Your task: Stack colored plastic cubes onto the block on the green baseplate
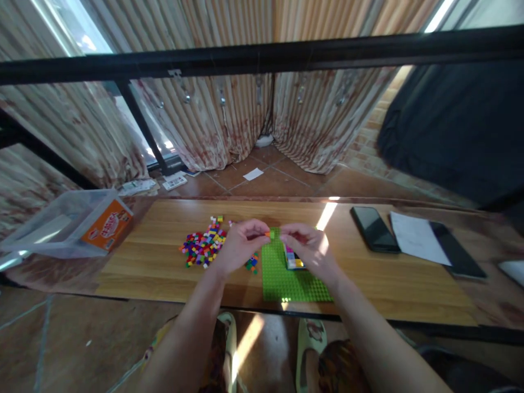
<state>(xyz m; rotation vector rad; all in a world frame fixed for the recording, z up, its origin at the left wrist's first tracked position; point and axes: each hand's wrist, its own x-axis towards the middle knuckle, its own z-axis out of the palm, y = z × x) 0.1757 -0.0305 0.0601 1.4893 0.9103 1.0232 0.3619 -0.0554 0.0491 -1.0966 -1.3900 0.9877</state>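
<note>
My left hand [239, 248] pinches a small orange toy brick [267, 234] between thumb and fingertips, with a bright green piece at its tip. A little to the right, above the green baseplate [274, 278], my right hand [311, 248] has its thumb and fingers closed together; whatever they hold, if anything, is hidden. Partly under the right hand, a small block build [292, 259] with purple, pale blue and yellow pieces sits on the baseplate. Beside my left hand lies a pile of mixed coloured bricks [202, 245], and the wrist covers part of it.
The wooden table [139, 262] carries a black phone [374, 228], white paper [420, 237] and a dark flat device [458, 251] on the right. A clear plastic tub [57, 226] with an orange label stands left. Behind run a black rail [262, 58] and curtains [213, 125].
</note>
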